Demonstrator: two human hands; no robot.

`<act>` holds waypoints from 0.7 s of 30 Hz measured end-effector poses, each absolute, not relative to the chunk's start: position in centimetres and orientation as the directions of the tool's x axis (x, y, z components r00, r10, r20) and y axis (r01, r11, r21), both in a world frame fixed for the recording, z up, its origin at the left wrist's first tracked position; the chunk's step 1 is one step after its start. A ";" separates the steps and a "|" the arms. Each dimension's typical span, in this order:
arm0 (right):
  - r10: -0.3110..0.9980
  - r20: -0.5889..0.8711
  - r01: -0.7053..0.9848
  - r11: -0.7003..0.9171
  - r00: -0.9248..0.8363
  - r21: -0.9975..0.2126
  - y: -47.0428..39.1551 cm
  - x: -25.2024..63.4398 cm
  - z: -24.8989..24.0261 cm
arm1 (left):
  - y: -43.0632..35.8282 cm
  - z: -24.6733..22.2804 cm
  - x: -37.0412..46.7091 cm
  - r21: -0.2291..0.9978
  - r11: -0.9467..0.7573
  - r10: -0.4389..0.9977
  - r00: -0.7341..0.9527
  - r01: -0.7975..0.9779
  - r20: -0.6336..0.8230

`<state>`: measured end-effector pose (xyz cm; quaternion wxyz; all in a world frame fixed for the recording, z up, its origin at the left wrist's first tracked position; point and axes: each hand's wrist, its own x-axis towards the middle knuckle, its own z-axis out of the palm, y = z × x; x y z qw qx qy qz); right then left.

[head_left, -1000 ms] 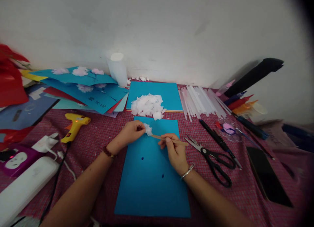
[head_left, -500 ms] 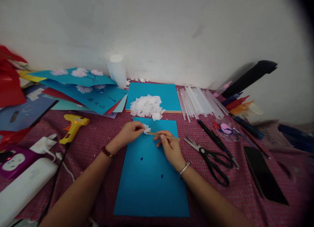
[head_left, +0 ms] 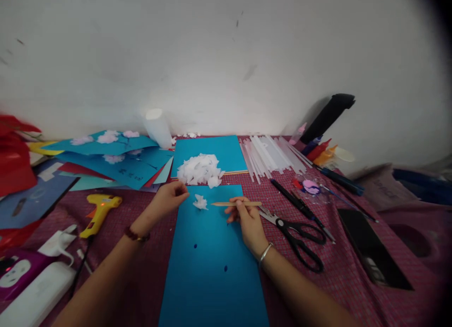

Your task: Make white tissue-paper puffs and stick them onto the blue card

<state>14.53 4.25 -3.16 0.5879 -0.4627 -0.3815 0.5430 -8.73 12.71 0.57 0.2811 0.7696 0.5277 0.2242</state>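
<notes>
My right hand (head_left: 247, 218) grips a thin, pointed wooden stick (head_left: 252, 203) that lies level, its tip just short of a small white paper flower (head_left: 201, 202). That flower sits near the far end of a blue sheet (head_left: 212, 294), which also bears dark blue dots (head_left: 195, 246). By the sheet's far left corner is my left hand (head_left: 172, 195), its fingers curled together and nothing showing at the tips. Just beyond rests a heap of white paper petals (head_left: 199, 169) on a stack of blue paper (head_left: 226, 150).
Black-handled scissors (head_left: 300, 237), pens (head_left: 293, 197) and a phone (head_left: 376, 251) lie on the right. Behind them are translucent glue sticks (head_left: 270, 155). A yellow glue gun (head_left: 100, 214), a white power strip (head_left: 42, 294) and finished flower cards (head_left: 109, 155) occupy the left.
My left hand has let go of the paper flower and drawn away to the left. The stick's tip has come off the flower. The view has tilted upward.
</notes>
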 end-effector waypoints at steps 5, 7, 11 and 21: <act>0.993 -0.090 -0.352 -0.056 0.082 -0.934 4.7 14.9 -3.4 | 15.0 2.4 -4.6 0.142 -0.657 0.752 0.631 0.740 0.189; 0.994 -0.087 -0.344 -0.059 0.067 -0.937 4.7 15.0 -3.4 | 15.9 2.2 -3.4 -0.041 -0.759 0.636 0.753 0.650 0.168; 0.997 -0.070 -0.317 -0.054 0.039 -0.947 4.8 15.0 -3.5 | 17.6 0.8 -2.9 -0.025 -0.827 0.546 0.814 0.561 0.196; 0.998 -0.057 -0.280 -0.049 0.021 -0.959 4.8 14.9 -3.6 | 18.1 0.6 -4.2 0.131 -0.725 0.671 0.649 0.677 0.359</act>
